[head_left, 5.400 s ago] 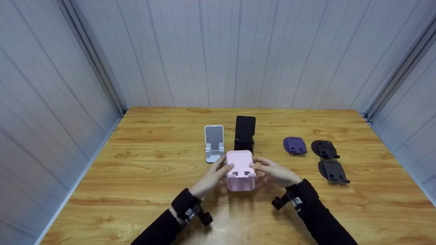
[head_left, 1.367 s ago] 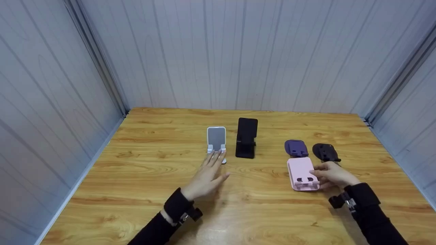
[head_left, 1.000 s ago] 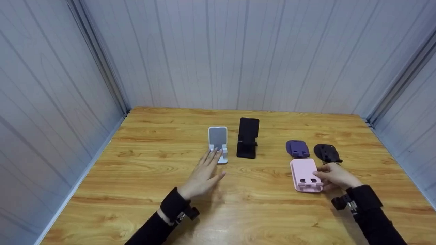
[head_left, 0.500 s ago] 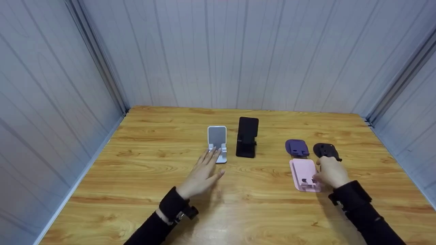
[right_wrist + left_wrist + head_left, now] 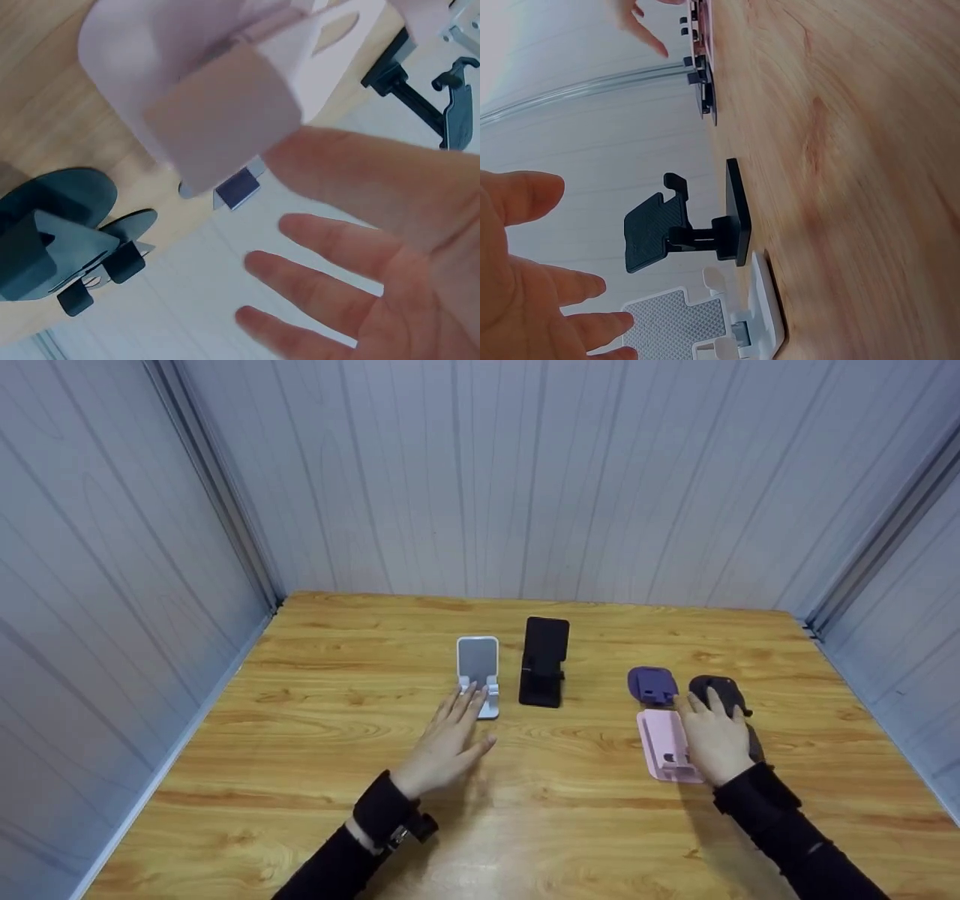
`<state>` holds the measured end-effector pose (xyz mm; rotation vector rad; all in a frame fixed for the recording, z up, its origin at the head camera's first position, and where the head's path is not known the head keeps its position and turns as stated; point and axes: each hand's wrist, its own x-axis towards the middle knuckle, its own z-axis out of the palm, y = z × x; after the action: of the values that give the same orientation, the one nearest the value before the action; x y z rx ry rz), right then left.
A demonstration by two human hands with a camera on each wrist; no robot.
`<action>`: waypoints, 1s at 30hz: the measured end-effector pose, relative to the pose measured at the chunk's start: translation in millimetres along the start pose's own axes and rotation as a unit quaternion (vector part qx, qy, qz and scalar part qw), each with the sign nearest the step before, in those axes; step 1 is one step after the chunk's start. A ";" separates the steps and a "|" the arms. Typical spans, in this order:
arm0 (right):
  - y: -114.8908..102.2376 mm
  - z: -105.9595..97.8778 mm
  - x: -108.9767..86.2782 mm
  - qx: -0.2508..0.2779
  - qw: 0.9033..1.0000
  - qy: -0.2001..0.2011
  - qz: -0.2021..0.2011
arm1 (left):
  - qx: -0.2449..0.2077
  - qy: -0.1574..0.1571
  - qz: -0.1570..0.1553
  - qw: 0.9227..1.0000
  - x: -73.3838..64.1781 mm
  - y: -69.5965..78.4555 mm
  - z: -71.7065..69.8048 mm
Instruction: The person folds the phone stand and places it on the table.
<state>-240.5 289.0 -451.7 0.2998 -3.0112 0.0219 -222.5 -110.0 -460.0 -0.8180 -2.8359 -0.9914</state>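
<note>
My left hand (image 5: pixel 442 742) is spread, its straight fingers overlapping the lower part of an upright white phone stand (image 5: pixel 478 656) with a grey pad. A black phone stand (image 5: pixel 545 641) stands unfolded just right of it. On the right, a folded pink phone stand (image 5: pixel 661 735) lies on the table. My right hand (image 5: pixel 718 739) hangs over its right edge with fingers extended and apart. The right wrist view shows that thumb close by the pink stand's plate (image 5: pixel 225 112), the palm holding nothing. Under and beyond those fingers lies a folded black stand (image 5: pixel 716 682).
A folded purple phone stand (image 5: pixel 652 685) lies just behind the pink one. A dark grey folded stand (image 5: pixel 755 746) is mostly hidden by my right hand. Pale panel walls (image 5: pixel 495 480) enclose the wooden table (image 5: pixel 360 660) at the back and sides.
The pink stand, earlier held centrally by both hands, now lies at the right. My right hand has let go of it and turned palm-down; my left hand moved to the white stand and stayed.
</note>
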 end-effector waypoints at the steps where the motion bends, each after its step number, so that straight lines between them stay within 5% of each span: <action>1: -1.5 0.8 -0.3 0.000 1.000 -0.006 0.000 | 0.004 0.000 0.001 1.000 0.5 0.5 0.4; 5: -8.3 5.2 -1.4 0.003 1.000 -0.003 -0.004 | 0.016 0.009 0.012 1.000 3.7 2.0 2.5; 13: -25.4 3.3 1.7 0.002 0.996 0.072 -0.045 | 0.062 0.022 0.026 0.997 14.8 11.2 6.9; 21: -41.8 -0.2 19.5 0.036 0.995 0.068 -0.061 | 0.169 0.028 0.025 0.985 29.1 28.7 16.6; 30: -60.4 2.0 44.5 0.076 0.992 0.063 -0.076 | 0.223 0.044 0.025 0.974 48.3 41.8 29.6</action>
<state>-272.1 221.1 -448.3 0.5209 -2.8582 0.2489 -239.5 -42.4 -450.3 -0.7647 -2.7766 -0.3458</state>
